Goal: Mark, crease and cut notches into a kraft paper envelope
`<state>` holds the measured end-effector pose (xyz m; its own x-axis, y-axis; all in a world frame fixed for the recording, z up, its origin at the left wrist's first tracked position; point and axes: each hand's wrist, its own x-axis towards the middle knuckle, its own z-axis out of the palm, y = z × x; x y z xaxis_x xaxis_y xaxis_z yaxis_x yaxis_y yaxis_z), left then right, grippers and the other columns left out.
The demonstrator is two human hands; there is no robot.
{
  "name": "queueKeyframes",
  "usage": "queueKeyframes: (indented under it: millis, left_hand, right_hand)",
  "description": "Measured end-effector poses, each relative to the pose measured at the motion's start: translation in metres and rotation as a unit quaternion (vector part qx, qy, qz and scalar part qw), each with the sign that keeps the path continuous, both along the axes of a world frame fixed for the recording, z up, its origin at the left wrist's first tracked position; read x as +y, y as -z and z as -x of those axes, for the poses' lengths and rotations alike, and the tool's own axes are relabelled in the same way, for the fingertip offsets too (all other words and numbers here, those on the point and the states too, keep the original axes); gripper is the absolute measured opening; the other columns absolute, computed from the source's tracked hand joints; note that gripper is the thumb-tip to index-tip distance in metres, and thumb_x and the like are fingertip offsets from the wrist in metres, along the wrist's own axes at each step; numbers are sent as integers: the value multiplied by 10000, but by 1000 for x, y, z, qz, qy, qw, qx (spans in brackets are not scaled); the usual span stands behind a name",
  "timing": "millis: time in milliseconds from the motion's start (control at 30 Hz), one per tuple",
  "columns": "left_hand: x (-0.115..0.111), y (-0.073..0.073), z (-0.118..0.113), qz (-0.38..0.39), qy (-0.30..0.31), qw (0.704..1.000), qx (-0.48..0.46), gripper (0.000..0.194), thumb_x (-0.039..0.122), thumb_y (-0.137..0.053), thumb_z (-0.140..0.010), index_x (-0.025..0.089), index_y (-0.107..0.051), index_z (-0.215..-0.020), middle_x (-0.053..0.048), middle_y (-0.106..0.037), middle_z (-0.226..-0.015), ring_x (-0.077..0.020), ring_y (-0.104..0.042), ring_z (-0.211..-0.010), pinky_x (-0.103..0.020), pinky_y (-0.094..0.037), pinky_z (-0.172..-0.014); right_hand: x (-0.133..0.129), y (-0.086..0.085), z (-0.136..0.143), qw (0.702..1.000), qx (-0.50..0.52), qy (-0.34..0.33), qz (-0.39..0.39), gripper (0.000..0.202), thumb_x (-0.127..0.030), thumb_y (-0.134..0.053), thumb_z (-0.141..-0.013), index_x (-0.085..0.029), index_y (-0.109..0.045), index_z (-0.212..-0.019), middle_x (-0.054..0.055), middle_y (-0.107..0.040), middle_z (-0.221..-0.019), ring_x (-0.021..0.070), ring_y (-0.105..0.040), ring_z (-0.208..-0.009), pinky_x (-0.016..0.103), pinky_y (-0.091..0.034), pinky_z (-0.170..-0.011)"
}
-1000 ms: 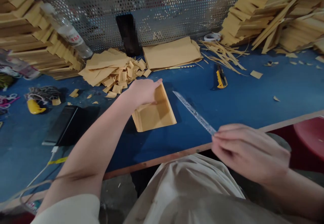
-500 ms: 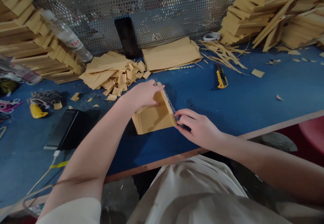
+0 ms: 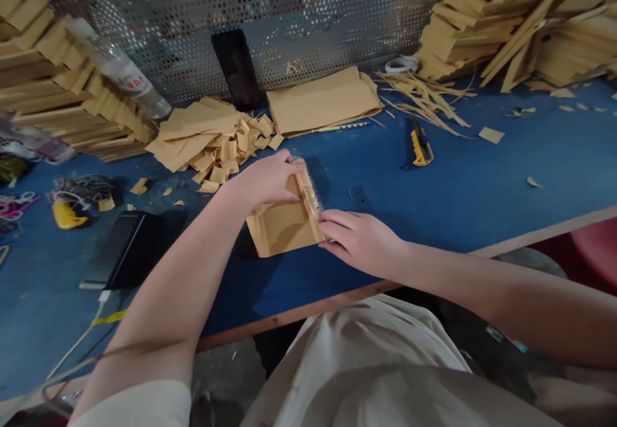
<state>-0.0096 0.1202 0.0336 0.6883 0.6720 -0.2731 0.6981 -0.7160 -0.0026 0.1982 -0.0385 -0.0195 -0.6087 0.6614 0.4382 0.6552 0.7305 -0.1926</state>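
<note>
A brown kraft paper piece (image 3: 284,231) with folded-up side edges lies on the blue table in front of me. Along its right edge runs a glossy clear plastic strip (image 3: 311,189). My left hand (image 3: 272,179) reaches over the far end, thumb and fingers closed on the paper and the strip's top. At the near right corner, my right hand (image 3: 361,237) has its fingers bent together on the strip and paper edge; its fingertips are partly hidden. Beyond the paper lie small cut kraft scraps (image 3: 231,150) and a flat stack of kraft sheets (image 3: 322,102).
A yellow utility knife (image 3: 421,144) lies to the right, near thin paper strips (image 3: 429,102) and a tape roll (image 3: 401,65). A phone (image 3: 236,70) leans on the perforated metal panel. Left are a water bottle (image 3: 120,70), a black power bank (image 3: 123,250) and tall kraft stacks (image 3: 53,86).
My right hand has moved slightly left, onto the paper's right edge. The clear strip now lies over that edge and shows more widely. My left hand keeps its place on the paper's far end.
</note>
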Motion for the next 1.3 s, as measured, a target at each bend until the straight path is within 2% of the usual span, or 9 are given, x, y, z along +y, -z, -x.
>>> queueKeyframes:
  millis: [233, 433, 633, 833, 900, 1000, 1100, 1300]
  left_hand:
    - [2, -1, 0, 2, 0, 1000, -4, 794, 563, -751, -867, 295, -520, -1578, -85, -558, -1419, -269, -651, -1191, -320, -487, -970]
    - [-4, -8, -5, -2, -15, 1000, 15, 760, 527, -765, -861, 254, -565, -1542, -94, -583, -1371, -274, -662, -1138, -336, -498, -932]
    - [-7, -12, -4, 11, -20, 999, 30, 736, 534, -730, -892, 249, -566, -1551, -103, -553, -1435, -254, -657, -1163, -318, -494, -978]
    - [-5, -7, 0, 22, -15, 999, 30, 889, 663, -674, -888, 300, -416, -1658, -109, -455, -1570, -273, -648, -1197, -356, -491, -1038]
    - [-3, -3, 1, 22, -13, 999, 28, 904, 717, -604, -916, 304, -365, -1684, -117, -403, -1620, -299, -622, -1271, -376, -484, -1064]
    - [-3, 2, 0, 18, -8, 999, 28, 897, 732, -555, -947, 307, -316, -1701, -119, -360, -1668, -335, -497, -1454, -385, -463, -1107]
    - [-4, 2, -3, 10, -2, 999, 38, 937, 703, -607, -941, 285, -276, -1713, -124, -399, -1667, -336, -437, -1507, -383, -451, -1126]
    - [-14, -3, -11, -27, -20, 998, 62, 1141, 658, -741, -878, 121, -188, -1720, -216, -566, -1532, -396, -552, -1395, -422, -508, -1030]
  right_hand:
    - [2, 1, 3, 1000, -13, -25, -5, 106, -174, -634, -1033, -106, -715, -1030, 168, -758, -1118, 269, -777, -950, 409, -680, -799]
    - [5, 6, 5, 999, -16, -37, 1, 148, -172, -574, -1063, -138, -717, -1069, 139, -760, -1148, 259, -762, -1057, 431, -670, -930]
    - [7, 10, 4, 998, -17, -53, 6, 130, -218, -640, -1051, -133, -725, -1101, 127, -766, -1145, 270, -746, -1118, 445, -650, -1017]
    - [4, 10, 4, 999, -1, -48, 10, 127, -210, -650, -1041, -128, -731, -1095, 148, -763, -1156, 285, -745, -1105, 474, -649, -1018]
    - [3, 9, 4, 999, 11, -44, 14, 127, -201, -648, -1037, -117, -731, -1085, 160, -764, -1147, 293, -748, -1082, 485, -657, -992]
    - [3, 9, 2, 999, 31, -34, 23, 107, -197, -673, -1019, -118, -734, -1057, 167, -764, -1133, 295, -754, -1051, 478, -668, -949]
    - [3, 9, 0, 998, 53, -18, 37, 109, -223, -706, -1000, -140, -736, -1065, 158, -761, -1146, 291, -755, -1043, 466, -675, -920]
    - [9, 14, -4, 993, 94, -15, 74, 250, -278, -659, -1028, -134, -738, -1216, 207, -721, -1303, 323, -726, -1181, 532, -647, -1014]
